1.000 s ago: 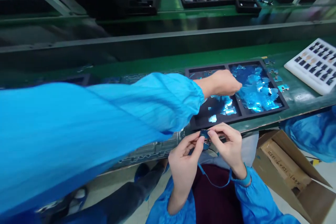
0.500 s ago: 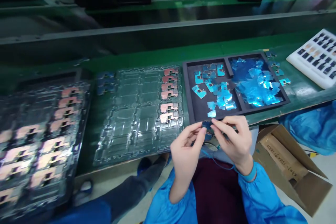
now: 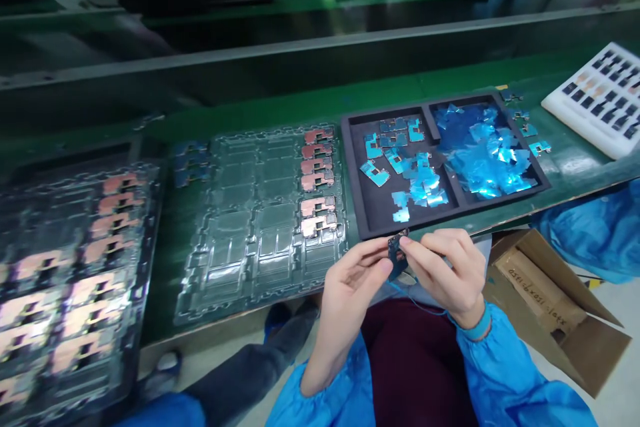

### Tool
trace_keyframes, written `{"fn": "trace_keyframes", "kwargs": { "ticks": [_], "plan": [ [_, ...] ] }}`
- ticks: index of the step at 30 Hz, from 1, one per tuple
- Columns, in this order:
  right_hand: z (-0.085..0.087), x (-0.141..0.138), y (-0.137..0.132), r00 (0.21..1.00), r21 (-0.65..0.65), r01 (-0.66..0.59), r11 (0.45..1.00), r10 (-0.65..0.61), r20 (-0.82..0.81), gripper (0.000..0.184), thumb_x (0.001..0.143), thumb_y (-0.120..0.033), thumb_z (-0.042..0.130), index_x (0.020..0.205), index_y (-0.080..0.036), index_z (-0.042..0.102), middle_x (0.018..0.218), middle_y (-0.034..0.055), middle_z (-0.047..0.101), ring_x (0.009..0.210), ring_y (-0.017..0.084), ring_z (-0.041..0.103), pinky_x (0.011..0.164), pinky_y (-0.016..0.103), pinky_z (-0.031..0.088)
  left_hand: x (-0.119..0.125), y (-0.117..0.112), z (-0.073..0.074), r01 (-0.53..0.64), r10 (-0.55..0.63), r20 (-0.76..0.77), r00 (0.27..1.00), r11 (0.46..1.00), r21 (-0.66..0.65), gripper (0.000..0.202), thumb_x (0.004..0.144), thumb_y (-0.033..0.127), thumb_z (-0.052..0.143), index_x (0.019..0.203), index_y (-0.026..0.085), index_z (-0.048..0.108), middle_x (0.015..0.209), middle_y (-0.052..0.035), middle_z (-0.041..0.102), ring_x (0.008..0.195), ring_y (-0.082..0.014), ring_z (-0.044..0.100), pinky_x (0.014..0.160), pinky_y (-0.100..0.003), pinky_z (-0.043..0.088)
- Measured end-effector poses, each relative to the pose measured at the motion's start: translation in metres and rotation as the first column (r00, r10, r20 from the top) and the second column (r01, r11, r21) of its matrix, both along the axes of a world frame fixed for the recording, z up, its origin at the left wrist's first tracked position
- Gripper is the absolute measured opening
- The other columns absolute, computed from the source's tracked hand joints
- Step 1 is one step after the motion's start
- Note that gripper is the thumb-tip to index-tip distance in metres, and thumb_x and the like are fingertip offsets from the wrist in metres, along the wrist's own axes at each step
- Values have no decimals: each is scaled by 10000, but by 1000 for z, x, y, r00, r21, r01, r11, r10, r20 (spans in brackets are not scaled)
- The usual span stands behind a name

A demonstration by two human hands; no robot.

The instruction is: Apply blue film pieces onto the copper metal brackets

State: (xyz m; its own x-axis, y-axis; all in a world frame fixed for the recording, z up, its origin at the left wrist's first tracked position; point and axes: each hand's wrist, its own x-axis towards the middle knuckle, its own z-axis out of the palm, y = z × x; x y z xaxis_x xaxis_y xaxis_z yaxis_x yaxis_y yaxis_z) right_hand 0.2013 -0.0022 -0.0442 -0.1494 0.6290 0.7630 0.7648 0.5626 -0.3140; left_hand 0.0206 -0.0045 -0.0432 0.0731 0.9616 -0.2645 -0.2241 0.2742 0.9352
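Both my hands hold one small dark blue part [image 3: 397, 250] just below the bench edge. My left hand [image 3: 353, 280] pinches it from the left, and my right hand [image 3: 445, 267] pinches it from the right with thumb and forefinger. Straight above them sits a black two-compartment tray [image 3: 353, 173]: its left half holds several blue-filmed parts [image 3: 413, 177], its right half a heap of shiny blue film scraps [image 3: 483, 157]. Left of it lies a clear blister tray [image 3: 240, 233] with several copper-coloured parts [image 3: 317, 177] in its right column.
A second tray of copper parts [image 3: 75, 267] lies at far left. A white tray with dark squares [image 3: 597, 100] sits at right. An open cardboard box [image 3: 545, 293] stands on the floor beside a blue sleeve [image 3: 585, 233]. A conveyor rail [image 3: 300, 47] runs behind.
A co-worker's blue-sleeved arm that reached across into the black tray has withdrawn, uncovering the trays at left. My hands still pinch the small part, now turned more on edge.
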Motion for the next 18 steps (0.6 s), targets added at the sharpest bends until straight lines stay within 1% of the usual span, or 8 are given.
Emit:
{"fn": "trace_keyframes", "kwargs": {
  "ticks": [4,6,7,9,12,15,18],
  "plan": [
    [4,0,-2,999,25,-29,999,28,42,220,1007,-104,728,1209,-190,756,909,29,763,845,167,706,788,299,632,3,1,2,-5,18,167,986,997,-79,345,818,429,984,1098,255,882,1097,-91,883,1051,-255,848,944,-293,676],
    [6,-1,-2,998,32,-43,999,41,55,208,999,-99,730,1193,-170,757,904,33,760,840,171,708,778,302,633,5,3,4,0,26,242,970,994,-108,340,802,441,996,1073,269,884,1080,-82,885,1036,-264,851,935,-321,683],
    [6,-1,-2,997,37,-48,998,46,61,199,997,-95,727,1180,-164,760,901,35,759,842,172,708,779,304,634,5,4,5,0,33,272,962,993,-121,339,797,446,999,1066,275,884,1075,-75,886,1016,-258,854,917,-317,685],
    [3,-1,-2,996,43,-62,997,59,71,169,1007,-97,707,1151,-160,770,911,44,760,864,176,713,795,306,636,6,5,6,-3,50,316,947,989,-149,341,790,453,1004,1059,284,882,1054,-56,888,960,-228,857,867,-273,678],
    [-2,-1,-2,993,40,-83,996,79,87,152,1047,-134,659,1116,-186,784,950,52,766,920,179,724,839,303,637,7,7,6,13,61,354,933,979,-202,348,793,442,1006,1070,280,872,1013,-38,886,925,-192,851,820,-217,655],
    [-6,-1,-2,991,40,-99,994,95,91,152,1058,-152,633,1076,-202,776,960,52,766,941,181,727,861,306,639,8,8,5,17,81,400,913,972,-236,350,796,432,1005,1070,272,858,987,-32,882,950,-194,844,828,-222,651],
    [-8,-2,-3,988,59,-133,989,128,85,127,1013,-123,653,1034,-198,753,950,57,771,943,187,742,844,307,646,9,9,6,-26,144,426,893,962,-270,350,793,409,1011,1060,257,844,1001,-30,879,967,-186,833,868,-231,653]
  ]
}}
